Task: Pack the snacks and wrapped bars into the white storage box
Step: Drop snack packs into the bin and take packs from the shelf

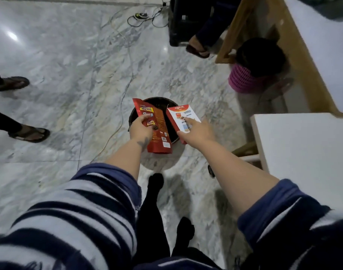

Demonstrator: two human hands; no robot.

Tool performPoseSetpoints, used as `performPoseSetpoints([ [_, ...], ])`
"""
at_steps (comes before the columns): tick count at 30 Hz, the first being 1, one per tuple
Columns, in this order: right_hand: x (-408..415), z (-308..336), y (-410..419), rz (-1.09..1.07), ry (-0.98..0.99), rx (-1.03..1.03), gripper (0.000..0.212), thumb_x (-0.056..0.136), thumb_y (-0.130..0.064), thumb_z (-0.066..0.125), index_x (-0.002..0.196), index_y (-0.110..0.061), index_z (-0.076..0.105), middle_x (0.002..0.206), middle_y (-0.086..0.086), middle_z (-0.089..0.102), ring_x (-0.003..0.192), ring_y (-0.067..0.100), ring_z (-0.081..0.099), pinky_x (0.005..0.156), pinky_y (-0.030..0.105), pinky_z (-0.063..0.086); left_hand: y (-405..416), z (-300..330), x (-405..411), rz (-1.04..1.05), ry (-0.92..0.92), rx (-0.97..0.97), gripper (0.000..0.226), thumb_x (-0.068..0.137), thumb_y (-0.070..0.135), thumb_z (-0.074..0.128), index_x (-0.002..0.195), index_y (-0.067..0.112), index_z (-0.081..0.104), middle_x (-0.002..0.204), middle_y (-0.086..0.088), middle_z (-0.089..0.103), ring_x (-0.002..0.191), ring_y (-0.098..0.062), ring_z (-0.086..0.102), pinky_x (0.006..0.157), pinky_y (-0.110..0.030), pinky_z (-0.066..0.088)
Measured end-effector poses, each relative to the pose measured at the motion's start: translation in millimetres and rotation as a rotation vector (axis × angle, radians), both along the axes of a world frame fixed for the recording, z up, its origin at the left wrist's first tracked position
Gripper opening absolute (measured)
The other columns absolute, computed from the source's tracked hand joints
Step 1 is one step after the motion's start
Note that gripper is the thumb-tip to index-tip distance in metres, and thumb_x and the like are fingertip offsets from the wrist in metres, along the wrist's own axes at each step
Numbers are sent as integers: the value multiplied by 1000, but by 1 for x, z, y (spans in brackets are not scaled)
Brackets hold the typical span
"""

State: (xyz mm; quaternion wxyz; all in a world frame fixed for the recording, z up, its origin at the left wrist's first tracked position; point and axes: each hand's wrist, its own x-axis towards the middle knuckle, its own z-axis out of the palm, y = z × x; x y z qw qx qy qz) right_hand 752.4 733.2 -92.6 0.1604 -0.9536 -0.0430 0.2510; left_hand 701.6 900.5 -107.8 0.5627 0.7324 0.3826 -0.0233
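item 1: red snack pouch (157,127), count one. held by the left hand (141,129), fingers curled over its left edge near mid-height with the thumb out of sight behind. most of the pouch stands clear to the right of the grip, its top corner above the knuckles and its sealed bottom below the wrist. it hangs over a dark round bin (160,103), likely because the pouch is being carried past or sorted there. a smaller wrapped packet may sit under the fingertips, but that cannot be told for sure.

item 2: astor carton (181,119), red and white, count one. held by the right hand (198,133), index finger laid straight along its printed face and thumb at its lower corner; the other fingers are hidden behind, so the grip reads as a flat pinch and not a wrap. the carton juts up and to the left of the hand, beside the pouch but apart from it.

item 3: white storage box, count none identified. a white surface (303,149) lies to the right of the right hand; whether it belongs to the box cannot be told.

hands: two, each carrying one snack, none yet packed.

other: two sandalled feet (28,133) on the marble floor (69,75) well left of the left hand, a third beyond the bin; cables on the floor.
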Motion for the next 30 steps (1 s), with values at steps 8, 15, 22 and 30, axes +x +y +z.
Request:
performPoseSetpoints([
  [8, 93, -109, 69, -88, 126, -37, 65, 83, -58, 53, 143, -43, 33, 141, 15, 35, 126, 37, 39, 102, 40, 39, 55, -110, 112, -40, 101, -22, 35, 91, 1, 55, 122, 17, 61, 111, 0, 60, 97, -15, 59, 88, -28, 50],
  [15, 124, -199, 101, -112, 278, -67, 75, 79, -72, 47, 145, -43, 29, 154, 7, 24, 136, 36, 31, 105, 46, 39, 81, -201, 144, -203, 271, 17, 42, 89, 4, 57, 130, 14, 56, 135, -8, 56, 121, -22, 55, 102, -29, 45],
  [22, 121, -202, 98, -107, 314, -85, 63, 88, -59, 49, 144, -35, 34, 155, 10, 22, 140, 34, 25, 109, 47, 36, 79, -202, 141, -287, 334, 13, 42, 93, 11, 57, 134, 13, 52, 137, -5, 54, 126, -20, 51, 95, -19, 38],
  [30, 128, -104, 61, 1, 358, -87, 62, 86, -53, 55, 142, -31, 40, 146, 6, 44, 131, 33, 42, 106, 42, 41, 59, -108, 157, -722, 328, 209, 45, 93, 15, 55, 137, 10, 48, 137, -9, 54, 127, -23, 50, 102, -24, 37],
])
